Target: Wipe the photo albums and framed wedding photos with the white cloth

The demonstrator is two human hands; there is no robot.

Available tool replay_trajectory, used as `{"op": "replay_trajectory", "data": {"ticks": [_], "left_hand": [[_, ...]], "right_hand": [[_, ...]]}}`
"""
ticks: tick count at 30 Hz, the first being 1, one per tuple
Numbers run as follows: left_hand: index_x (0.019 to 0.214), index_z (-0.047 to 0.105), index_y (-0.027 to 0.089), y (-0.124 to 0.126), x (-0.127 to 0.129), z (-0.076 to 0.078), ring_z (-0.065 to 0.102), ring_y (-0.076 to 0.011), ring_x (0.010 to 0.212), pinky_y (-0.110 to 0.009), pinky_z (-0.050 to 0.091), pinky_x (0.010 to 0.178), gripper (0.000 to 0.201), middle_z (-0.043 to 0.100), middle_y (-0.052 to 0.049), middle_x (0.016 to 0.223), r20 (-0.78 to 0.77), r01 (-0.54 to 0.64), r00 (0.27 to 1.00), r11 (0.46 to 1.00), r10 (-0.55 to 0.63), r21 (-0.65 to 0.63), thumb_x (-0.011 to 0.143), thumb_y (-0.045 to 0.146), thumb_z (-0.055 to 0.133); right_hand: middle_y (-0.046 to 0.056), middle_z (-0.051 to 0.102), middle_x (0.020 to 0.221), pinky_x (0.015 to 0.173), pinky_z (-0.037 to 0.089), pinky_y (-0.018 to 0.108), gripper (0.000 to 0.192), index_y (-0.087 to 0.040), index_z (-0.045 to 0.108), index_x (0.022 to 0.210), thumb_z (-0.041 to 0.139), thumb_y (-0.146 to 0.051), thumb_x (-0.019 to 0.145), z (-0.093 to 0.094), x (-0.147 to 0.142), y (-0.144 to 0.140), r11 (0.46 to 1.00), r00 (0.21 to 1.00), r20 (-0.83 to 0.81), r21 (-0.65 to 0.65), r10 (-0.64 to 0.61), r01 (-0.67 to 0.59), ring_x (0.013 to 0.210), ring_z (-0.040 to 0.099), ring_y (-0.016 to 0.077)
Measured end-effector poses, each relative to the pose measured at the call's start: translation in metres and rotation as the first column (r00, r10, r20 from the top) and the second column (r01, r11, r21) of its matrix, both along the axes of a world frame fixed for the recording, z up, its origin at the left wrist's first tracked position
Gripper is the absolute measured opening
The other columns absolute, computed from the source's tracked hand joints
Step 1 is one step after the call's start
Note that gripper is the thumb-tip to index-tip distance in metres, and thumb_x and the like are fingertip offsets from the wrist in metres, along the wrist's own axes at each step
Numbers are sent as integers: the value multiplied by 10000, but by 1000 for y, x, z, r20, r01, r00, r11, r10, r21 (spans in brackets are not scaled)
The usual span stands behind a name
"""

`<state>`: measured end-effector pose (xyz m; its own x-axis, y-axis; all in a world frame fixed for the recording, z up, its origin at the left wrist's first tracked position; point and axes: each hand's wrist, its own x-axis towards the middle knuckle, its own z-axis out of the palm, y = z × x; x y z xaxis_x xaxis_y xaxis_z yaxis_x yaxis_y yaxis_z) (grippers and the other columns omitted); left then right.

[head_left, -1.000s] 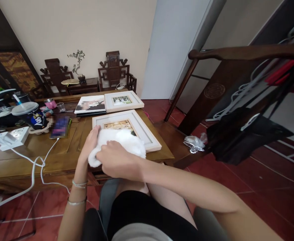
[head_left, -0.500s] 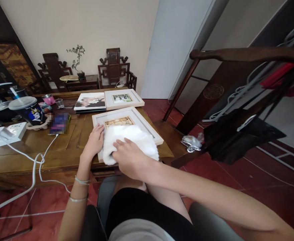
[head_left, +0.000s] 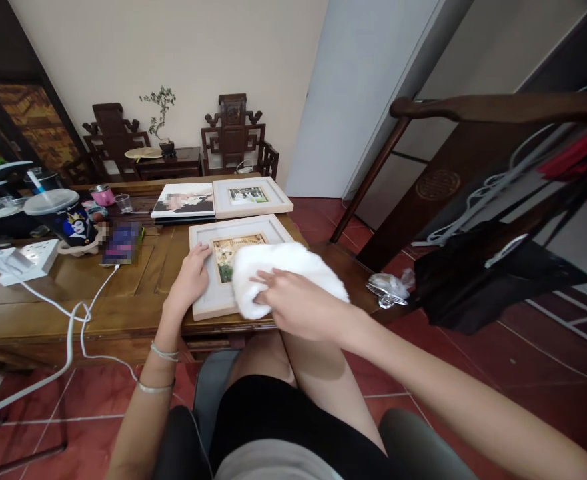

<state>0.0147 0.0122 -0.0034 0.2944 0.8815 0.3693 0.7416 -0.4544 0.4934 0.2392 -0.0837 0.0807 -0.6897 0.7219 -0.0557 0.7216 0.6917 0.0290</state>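
Left hand (head_left: 189, 277), part-open, rested on left edge of picture frame (head_left: 218, 263), flat on tabletop (head_left: 148, 300); right hand (head_left: 296, 303), curled, gripped white cloth (head_left: 298, 262) over frame's right side. Seemed mid-wipe; next stroke likely needed frame steadied.

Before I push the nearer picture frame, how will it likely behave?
The frame looks stiff, judging by its straight, thick edges. Lying flat, it seems unlikely to roll or tip. It may slide, since the table looks smooth, unless the left hand on its side holds it.
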Motion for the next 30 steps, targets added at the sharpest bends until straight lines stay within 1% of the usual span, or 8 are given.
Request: {"op": "replay_trajectory", "data": {"ticks": [3, 6, 10, 14, 18, 21, 25, 30], "left_hand": [[1283, 621, 145, 2, -3, 5, 453, -261, 1382, -456, 331, 1178, 524, 577, -110, 1407, -17, 40, 999, 999, -39, 22, 815, 110, 389], [1273, 632, 172, 5, -7, 7, 472, -262, 1367, -459, 335, 1177, 515, 588, -93, 1397, -29, 71, 997, 997, -70, 35, 823, 126, 387], [1280, 628, 167, 9, -10, 4, 457, -257, 1380, -474, 312, 1189, 544, 591, -85, 1396, -60, 74, 996, 996, -71, 42, 798, 112, 382], [1276, 623, 151, 10, -9, 1, 457, -254, 1381, -461, 321, 1186, 524, 587, -98, 1399, -74, 57, 996, 998, -54, 41, 818, 122, 371], [1253, 632, 133, 7, -8, 5, 466, -263, 1373, -454, 333, 1178, 496, 601, -121, 1377, -64, 11, 998, 999, -8, 43, 833, 118, 367], [1231, 644, 132, 3, -10, 9, 472, -263, 1367, -458, 338, 1176, 481, 612, -125, 1362, -59, -32, 998, 999, 34, 31, 840, 115, 364], [1256, 629, 150, -3, -14, 9, 419, -266, 1406, -489, 310, 1189, 448, 581, -106, 1403, -105, -9, 994, 1000, 10, 7, 889, 185, 373], [1289, 606, 95, -9, -15, 9, 391, -273, 1423, -474, 292, 1198, 454, 542, -157, 1433, -103, 5, 995, 1000, -4, 3, 925, 235, 373]], "right_hand": [[161, 701, 1117, 947, 453, 373, 326, -128, 746, 929, 479, -47, 761, -5, -28, 6, 993, 990, -71, 4, 118, -118, 1103, 613, 277], [191, 700, 1125, 909, 466, 381, 317, -118, 748, 915, 477, -53, 763, -3, -33, 8, 995, 992, -74, 12, 100, -100, 1031, 651, 286], [178, 732, 1057, 1022, 405, 454, 377, -144, 756, 865, 453, 5, 696, 3, 9, 3, 997, 997, -18, -20, -71, 70, 1021, 681, 292], [110, 745, 1090, 1079, 340, 558, 452, -216, 744, 774, 408, 51, 632, 2, 67, 0, 962, 962, -46, -48, -271, 269, 1213, 602, 303], [49, 703, 1226, 1064, 418, 389, 475, -237, 742, 790, 388, 49, 653, -7, 89, -2, 969, 956, -177, -123, -236, 216, 1341, 497, 229], [40, 663, 1301, 1046, 443, 340, 509, -231, 753, 863, 387, 51, 647, -11, 80, -8, 971, 951, -220, -148, -215, 185, 1361, 473, 207], [117, 631, 1333, 1135, 337, 500, 506, -199, 747, 942, 400, 43, 665, -10, 58, -13, 977, 968, -162, -130, -191, 171, 1401, 416, 262], [226, 619, 1297, 1101, 324, 573, 490, -113, 704, 1105, 394, 43, 759, 2, 18, 18, 990, 980, -144, 5, -139, 141, 1317, 503, 317]]}}
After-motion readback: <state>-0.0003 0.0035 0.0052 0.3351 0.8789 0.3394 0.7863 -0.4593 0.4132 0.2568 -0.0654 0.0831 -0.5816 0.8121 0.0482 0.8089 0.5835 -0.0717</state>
